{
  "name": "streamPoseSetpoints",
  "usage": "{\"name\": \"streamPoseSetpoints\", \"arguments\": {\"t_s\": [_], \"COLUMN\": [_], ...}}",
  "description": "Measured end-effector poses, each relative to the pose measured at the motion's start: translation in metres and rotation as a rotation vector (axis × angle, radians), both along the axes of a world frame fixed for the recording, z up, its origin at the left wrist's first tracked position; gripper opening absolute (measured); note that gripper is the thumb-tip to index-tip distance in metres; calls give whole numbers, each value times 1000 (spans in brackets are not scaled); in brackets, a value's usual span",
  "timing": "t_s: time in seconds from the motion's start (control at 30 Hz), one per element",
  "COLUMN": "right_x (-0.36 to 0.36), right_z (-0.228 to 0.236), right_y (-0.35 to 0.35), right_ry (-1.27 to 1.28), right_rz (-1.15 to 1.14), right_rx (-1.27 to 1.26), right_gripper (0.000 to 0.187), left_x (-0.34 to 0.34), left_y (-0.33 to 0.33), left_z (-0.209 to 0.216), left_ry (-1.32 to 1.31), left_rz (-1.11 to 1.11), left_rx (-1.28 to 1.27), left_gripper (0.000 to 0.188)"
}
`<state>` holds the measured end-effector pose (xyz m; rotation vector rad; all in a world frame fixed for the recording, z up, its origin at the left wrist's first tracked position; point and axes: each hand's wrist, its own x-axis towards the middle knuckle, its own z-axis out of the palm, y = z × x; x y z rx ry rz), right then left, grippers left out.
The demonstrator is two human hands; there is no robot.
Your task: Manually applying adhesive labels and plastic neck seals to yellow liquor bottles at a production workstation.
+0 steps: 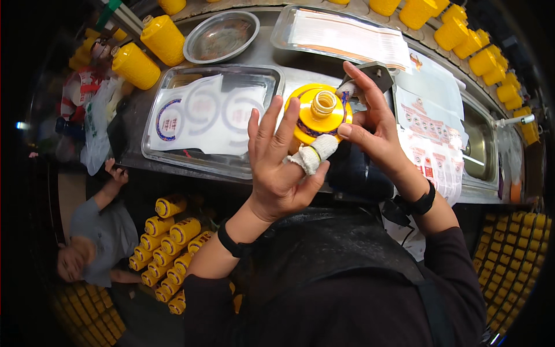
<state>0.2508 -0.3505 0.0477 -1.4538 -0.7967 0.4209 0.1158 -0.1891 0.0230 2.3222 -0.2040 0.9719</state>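
Note:
A yellow ceramic-looking bottle (324, 120) with an uncapped neck stands upright between my hands. A curved blue-and-red label strip (345, 110) lies around its shoulder. My left hand (280, 168) is at the bottle's left and near side, its bare fingers stretched out and apart. A white cloth finger cover (315, 153) on one left finger touches the bottle's near side. My right hand (373, 124) is on the right side, thumb on the shoulder and a cloth-covered finger against the strip. The bottle's underside is hidden by my hands.
A metal tray (272, 75) with label backing sheets (211, 115) lies left, near a steel bowl (222, 37). Another tray (281, 40) holds papers. Label sheets (430, 156) and a sink (478, 144) are right. Yellow bottles (165, 40) stand around; a person (98, 231) is lower left.

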Motion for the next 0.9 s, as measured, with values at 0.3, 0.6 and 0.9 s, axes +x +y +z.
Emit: {"name": "streamPoseSetpoints", "arguments": {"t_s": [0.3,0.6,0.9], "right_x": [2,-2,-3], "right_z": [4,1,3], "right_y": [0,-8,-4], "right_ry": [184,109,-55], "right_rz": [46,-99,-57], "right_rx": [77,20,-153], "right_gripper": [73,63,49], "left_x": [35,57,37], "left_y": [-17,49,34], "left_z": [15,24,25], "left_ry": [196,631,562], "left_rz": [56,-575,-389], "left_rx": [-269,-845,-931], "left_gripper": [77,84,79]}}
